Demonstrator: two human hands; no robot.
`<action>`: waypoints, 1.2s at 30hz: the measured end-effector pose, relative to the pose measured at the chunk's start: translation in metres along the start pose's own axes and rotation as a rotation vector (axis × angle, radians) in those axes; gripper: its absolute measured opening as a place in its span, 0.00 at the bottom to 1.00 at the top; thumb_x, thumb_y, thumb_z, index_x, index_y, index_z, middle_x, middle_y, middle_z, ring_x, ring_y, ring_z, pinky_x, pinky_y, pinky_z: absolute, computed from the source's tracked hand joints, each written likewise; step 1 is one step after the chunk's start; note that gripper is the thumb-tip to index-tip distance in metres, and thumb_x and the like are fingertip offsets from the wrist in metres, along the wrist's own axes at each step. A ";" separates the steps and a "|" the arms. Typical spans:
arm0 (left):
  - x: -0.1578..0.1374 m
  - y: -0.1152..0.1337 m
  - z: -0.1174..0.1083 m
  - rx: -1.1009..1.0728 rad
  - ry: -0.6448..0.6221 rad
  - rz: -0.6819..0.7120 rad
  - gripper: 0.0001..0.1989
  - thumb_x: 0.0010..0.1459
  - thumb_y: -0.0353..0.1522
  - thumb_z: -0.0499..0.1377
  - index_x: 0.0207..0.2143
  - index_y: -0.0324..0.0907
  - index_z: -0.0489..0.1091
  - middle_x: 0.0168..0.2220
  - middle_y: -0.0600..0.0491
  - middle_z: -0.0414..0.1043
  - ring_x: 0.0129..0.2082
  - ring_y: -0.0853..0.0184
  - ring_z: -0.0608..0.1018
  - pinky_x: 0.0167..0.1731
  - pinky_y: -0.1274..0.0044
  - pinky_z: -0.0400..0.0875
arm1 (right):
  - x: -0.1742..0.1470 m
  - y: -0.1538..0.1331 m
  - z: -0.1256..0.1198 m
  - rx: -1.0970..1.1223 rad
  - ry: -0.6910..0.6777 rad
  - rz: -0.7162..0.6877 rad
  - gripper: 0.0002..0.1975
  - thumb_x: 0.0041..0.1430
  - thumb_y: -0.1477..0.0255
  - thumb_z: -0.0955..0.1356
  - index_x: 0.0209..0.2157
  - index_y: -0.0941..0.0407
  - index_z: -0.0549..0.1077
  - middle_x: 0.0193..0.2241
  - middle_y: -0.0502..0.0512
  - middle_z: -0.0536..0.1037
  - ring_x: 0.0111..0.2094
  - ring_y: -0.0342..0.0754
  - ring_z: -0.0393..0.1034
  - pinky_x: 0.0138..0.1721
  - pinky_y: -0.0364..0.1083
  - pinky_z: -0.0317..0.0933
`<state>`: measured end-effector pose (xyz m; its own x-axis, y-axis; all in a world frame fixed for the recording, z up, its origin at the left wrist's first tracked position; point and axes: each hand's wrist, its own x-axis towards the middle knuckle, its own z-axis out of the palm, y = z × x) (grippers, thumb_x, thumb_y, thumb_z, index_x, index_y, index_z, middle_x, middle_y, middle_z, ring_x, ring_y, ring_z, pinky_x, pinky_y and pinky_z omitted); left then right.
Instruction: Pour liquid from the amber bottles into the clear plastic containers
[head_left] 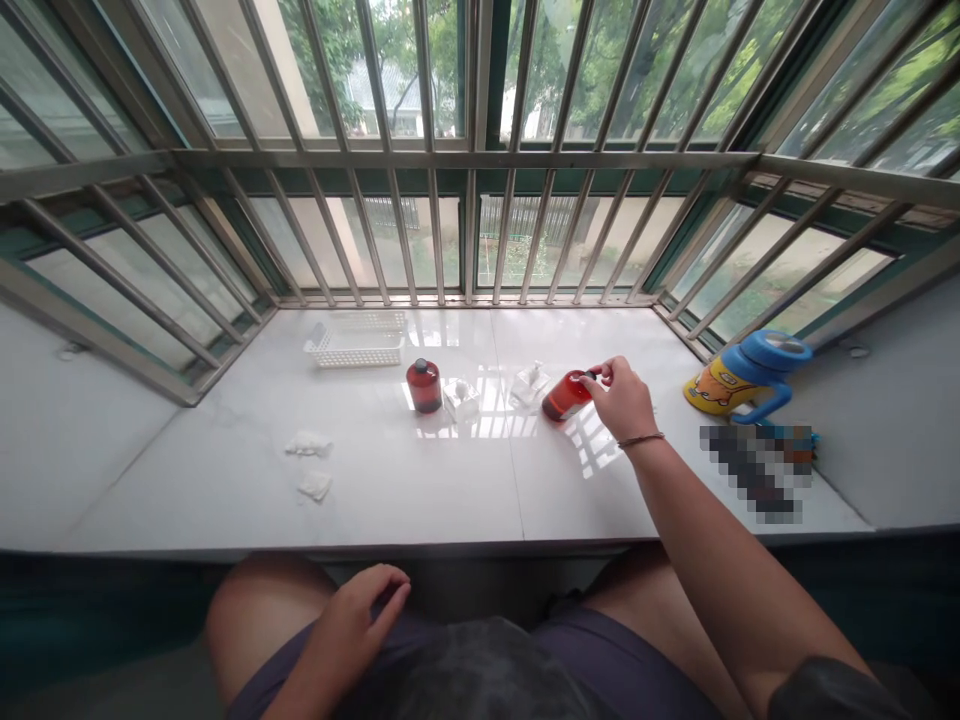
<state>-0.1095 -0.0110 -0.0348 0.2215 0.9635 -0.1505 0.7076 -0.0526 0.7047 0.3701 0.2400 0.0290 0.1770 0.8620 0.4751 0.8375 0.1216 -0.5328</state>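
My right hand (624, 398) pinches the black cap at the neck of a red bottle (565, 398). The bottle is tilted, its top leaning right and its base at the white counter. My left hand (360, 625) hovers over my left thigh with nothing in it, thumb and fingers loosely curled with a gap between them. A second red bottle (424, 388), dark-capped, stands upright left of centre. Beside it is a small clear square container (460, 400) with a whitish top. A similar clear container (531, 384) sits just left of the tilted bottle.
A white perforated basket (356, 342) lies at the back left. Two crumpled white tissues (309, 444) are on the left of the counter (420, 490). At right stands a blue and yellow handled flask (750, 375) near a blurred-out item (757, 470). Metal window bars (469, 230) enclose the back.
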 end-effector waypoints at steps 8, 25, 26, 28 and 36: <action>0.025 0.016 -0.018 0.032 0.195 0.097 0.15 0.72 0.43 0.57 0.39 0.48 0.80 0.39 0.52 0.85 0.40 0.60 0.86 0.43 0.72 0.81 | 0.006 0.046 -0.025 -0.132 0.054 0.038 0.11 0.61 0.62 0.71 0.38 0.50 0.66 0.36 0.57 0.78 0.37 0.57 0.68 0.41 0.54 0.61; 0.237 0.113 -0.019 0.170 0.276 0.117 0.38 0.68 0.38 0.63 0.74 0.39 0.55 0.72 0.32 0.63 0.62 0.45 0.79 0.59 0.58 0.77 | -0.168 -0.010 -0.037 0.043 -0.038 -0.075 0.06 0.72 0.63 0.69 0.43 0.49 0.74 0.39 0.56 0.81 0.42 0.58 0.75 0.47 0.57 0.71; 0.246 0.114 -0.017 0.171 0.267 0.082 0.40 0.67 0.39 0.64 0.75 0.38 0.53 0.72 0.31 0.62 0.62 0.43 0.78 0.58 0.57 0.78 | -0.181 -0.014 -0.034 0.075 -0.085 -0.092 0.05 0.72 0.63 0.70 0.42 0.49 0.74 0.38 0.55 0.81 0.42 0.58 0.76 0.46 0.56 0.71; 0.259 0.113 -0.013 0.172 0.265 0.046 0.41 0.67 0.39 0.64 0.75 0.36 0.51 0.73 0.28 0.61 0.64 0.40 0.77 0.58 0.55 0.77 | -0.203 -0.022 -0.030 0.126 -0.157 -0.132 0.04 0.72 0.65 0.70 0.42 0.49 0.74 0.37 0.54 0.81 0.41 0.57 0.77 0.45 0.57 0.72; 0.250 0.103 0.008 0.145 0.262 0.185 0.21 0.67 0.33 0.64 0.61 0.44 0.68 0.67 0.40 0.70 0.64 0.49 0.77 0.62 0.57 0.76 | -0.220 -0.054 -0.029 0.237 -0.236 -0.165 0.01 0.72 0.68 0.70 0.44 0.48 0.74 0.37 0.54 0.81 0.40 0.56 0.78 0.44 0.57 0.74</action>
<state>0.0236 0.2226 -0.0053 0.1880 0.9679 0.1667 0.7640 -0.2508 0.5944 0.3013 0.0296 -0.0262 -0.0978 0.9075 0.4085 0.6966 0.3556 -0.6231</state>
